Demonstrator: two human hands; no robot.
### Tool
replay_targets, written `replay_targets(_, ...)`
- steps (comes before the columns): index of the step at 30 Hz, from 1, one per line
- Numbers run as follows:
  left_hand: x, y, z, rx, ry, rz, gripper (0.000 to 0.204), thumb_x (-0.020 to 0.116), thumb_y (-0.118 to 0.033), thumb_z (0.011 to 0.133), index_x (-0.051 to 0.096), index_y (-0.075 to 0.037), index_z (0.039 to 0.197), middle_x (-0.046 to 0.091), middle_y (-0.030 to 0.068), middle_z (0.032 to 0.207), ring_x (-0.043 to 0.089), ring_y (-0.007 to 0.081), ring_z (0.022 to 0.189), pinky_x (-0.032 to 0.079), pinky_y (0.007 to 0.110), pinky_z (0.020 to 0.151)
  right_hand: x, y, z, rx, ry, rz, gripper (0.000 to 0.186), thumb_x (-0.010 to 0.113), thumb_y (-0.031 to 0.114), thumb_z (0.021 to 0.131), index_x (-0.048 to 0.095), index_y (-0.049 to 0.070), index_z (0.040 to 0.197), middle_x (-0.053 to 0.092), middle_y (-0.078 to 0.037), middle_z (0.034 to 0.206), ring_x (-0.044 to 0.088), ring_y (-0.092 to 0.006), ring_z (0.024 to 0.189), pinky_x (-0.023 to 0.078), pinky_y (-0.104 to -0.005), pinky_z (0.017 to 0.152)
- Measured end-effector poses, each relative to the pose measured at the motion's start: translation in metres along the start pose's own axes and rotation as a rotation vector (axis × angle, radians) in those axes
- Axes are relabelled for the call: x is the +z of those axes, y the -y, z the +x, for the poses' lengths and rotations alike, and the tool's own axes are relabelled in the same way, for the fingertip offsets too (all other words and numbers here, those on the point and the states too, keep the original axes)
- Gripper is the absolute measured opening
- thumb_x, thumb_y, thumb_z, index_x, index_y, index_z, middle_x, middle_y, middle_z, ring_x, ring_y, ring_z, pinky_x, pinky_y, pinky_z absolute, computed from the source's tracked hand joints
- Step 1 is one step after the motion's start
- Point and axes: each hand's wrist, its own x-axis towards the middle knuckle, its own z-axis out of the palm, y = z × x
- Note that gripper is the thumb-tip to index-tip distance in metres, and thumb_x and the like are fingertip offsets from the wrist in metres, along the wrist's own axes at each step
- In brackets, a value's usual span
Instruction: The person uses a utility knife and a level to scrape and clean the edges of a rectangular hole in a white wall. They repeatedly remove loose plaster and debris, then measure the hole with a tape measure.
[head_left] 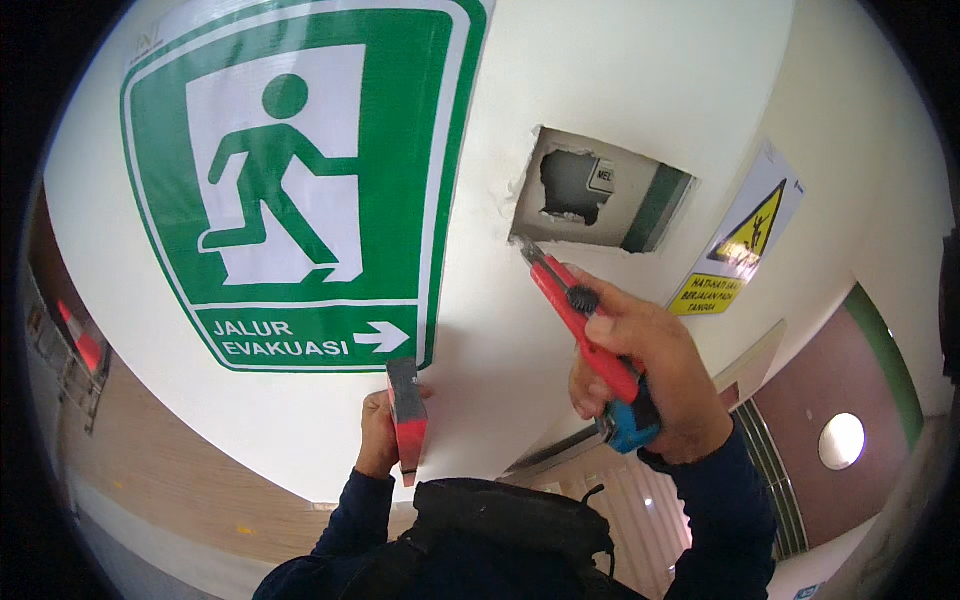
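My right hand (665,355) is closed round a red snap-off utility knife (556,288) with a black locking wheel. Its blade tip touches the wall (475,270) at the lower left corner of a rectangular cut-out (625,165). The same hand also has a blue and black object (630,425) low in the palm; its kind is mostly hidden. Below the green sign, my left hand (378,435) grips a narrow red and dark grey block (408,400), upright near the wall. Inside the cut-out, a ragged hole (565,185) opens through an inner panel.
A large green and white running-figure sign (270,180) covers the wall on the left. A yellow warning sign (740,245) hangs right of the cut-out. An orange cone (80,335) stands far left. A black bag (510,520) sits across my front. A door with a round window (842,440) is at right.
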Motion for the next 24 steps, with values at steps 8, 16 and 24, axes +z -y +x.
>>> replay_targets(8,0.013,-0.001,0.0,0.045,-0.063,-0.011,0.05,0.055,-0.039,0.109,0.078,0.005,0.104,0.077,0.0107,0.086,0.064,0.0118,0.062,0.051,0.027,0.056,0.001,-0.016,0.015,-0.093,0.004,-0.149,0.073,0.061,0.021,0.097,0.034,-0.006,0.159,0.067,-0.014,0.078,0.067,-0.023,0.066,0.054,-0.0367,0.063)
replay_targets(16,-0.006,0.007,0.006,0.008,-0.068,0.01,0.037,0.054,-0.036,0.109,0.067,-0.002,0.108,0.075,0.019,0.092,0.06,0.016,0.049,0.046,0.03,0.042,0.002,-0.02,0.005,-0.553,-0.316,-1.219,0.074,0.063,0.015,0.091,0.039,0.003,0.16,0.063,-0.019,0.065,0.066,-0.0351,0.056,0.054,-0.0457,0.062)
replay_targets(24,-0.001,-0.003,0.004,-0.011,-0.014,-0.006,0.044,0.051,-0.029,0.109,0.078,0.005,0.1,0.077,0.0105,0.086,0.064,0.0115,0.06,0.05,0.027,0.055,0.009,-0.025,0.0,-0.58,-0.273,-1.482,0.074,0.066,0.017,0.09,0.042,0.008,0.159,0.066,-0.024,0.067,0.067,-0.0423,0.059,0.054,-0.0494,0.061)
